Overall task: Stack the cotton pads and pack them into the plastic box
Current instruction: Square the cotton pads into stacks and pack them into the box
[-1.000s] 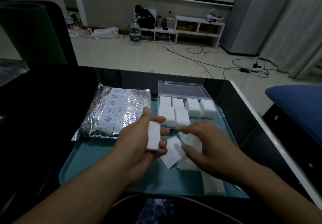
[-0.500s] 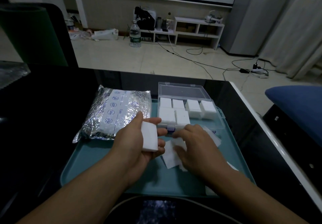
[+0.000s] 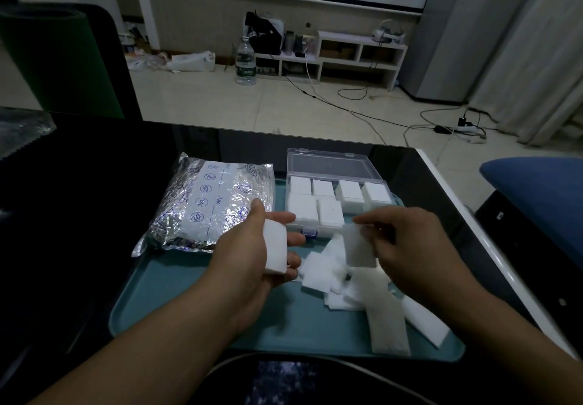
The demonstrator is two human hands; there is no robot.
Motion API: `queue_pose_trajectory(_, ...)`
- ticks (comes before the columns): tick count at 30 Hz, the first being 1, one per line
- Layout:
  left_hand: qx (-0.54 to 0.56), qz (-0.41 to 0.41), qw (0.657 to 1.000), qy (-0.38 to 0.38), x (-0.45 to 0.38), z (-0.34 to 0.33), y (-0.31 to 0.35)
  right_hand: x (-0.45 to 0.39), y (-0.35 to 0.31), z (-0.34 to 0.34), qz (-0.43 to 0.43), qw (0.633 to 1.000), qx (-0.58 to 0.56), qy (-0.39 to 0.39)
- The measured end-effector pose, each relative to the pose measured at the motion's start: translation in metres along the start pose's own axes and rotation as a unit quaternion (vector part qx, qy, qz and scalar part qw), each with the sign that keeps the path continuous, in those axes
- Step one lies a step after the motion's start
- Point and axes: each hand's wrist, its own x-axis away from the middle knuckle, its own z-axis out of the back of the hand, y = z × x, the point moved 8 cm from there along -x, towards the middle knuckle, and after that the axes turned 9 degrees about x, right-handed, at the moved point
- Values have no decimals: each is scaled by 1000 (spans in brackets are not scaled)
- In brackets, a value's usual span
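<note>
My left hand (image 3: 252, 256) grips a thick white stack of cotton pads (image 3: 275, 247) between thumb and fingers, above the teal tray (image 3: 176, 303). To its right, my right hand (image 3: 410, 247) pinches a single cotton pad (image 3: 358, 247), lifted just above the loose pile of pads (image 3: 328, 275) on the tray. The clear plastic box (image 3: 331, 165) stands open at the tray's far side; several stacks of pads (image 3: 328, 206) fill its compartments.
A silver foil bag (image 3: 208, 206) lies on the tray's far left. Two long white pad strips (image 3: 388, 319) lie at the tray's near right. The black table (image 3: 79, 199) ends at a white edge on the right, beside a blue seat (image 3: 536, 190).
My right hand has risen from the loose pile with one pad pinched in its fingers. The left hand kept its stack and stayed nearly in place.
</note>
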Motion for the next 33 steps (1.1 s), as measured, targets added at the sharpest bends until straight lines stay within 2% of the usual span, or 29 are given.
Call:
queue_pose_trajectory(1,-1,-2,1000,-1,0,0,0,1,3,3,-26,995,-97,5)
queue_pose_trajectory(3,-7,-2,1000,-5,0,-1,-1,6,2,-1,-84,939,-332,-31)
queue_pose_trajectory(4,-12,4,1000,-10,-1,-1,-4,9,-6,-3,-94,909,-403,-54)
queue_pose_trajectory(5,-17,14,1000,-21,-1,-3,-7,12,-13,-6,-91,895,-432,-70)
queue_pose_trajectory(7,-17,53,996,-67,1,-12,-16,16,-27,-13,-69,900,-421,-84)
queue_pose_trajectory(9,-7,83,989,-119,5,-23,-24,18,-35,-20,-39,934,-348,-74)
queue_pose_trajectory(11,-2,80,989,-127,7,-25,-24,18,-37,-23,2,969,-243,-34)
queue_pose_trajectory(13,11,73,991,-110,7,-21,-23,18,-38,-16,45,987,-149,32)
queue_pose_trajectory(15,17,70,994,-87,4,-16,-21,19,-41,-12,86,988,-123,36)
queue_pose_trajectory(19,9,54,995,-79,4,-15,-18,32,-60,-27,190,974,-94,-86)
queue_pose_trajectory(25,19,89,988,-126,4,-21,-24,32,-63,-28,161,963,-186,-111)
queue_pose_trajectory(33,42,110,982,-148,2,-21,-28,31,-62,-23,168,967,-162,-100)
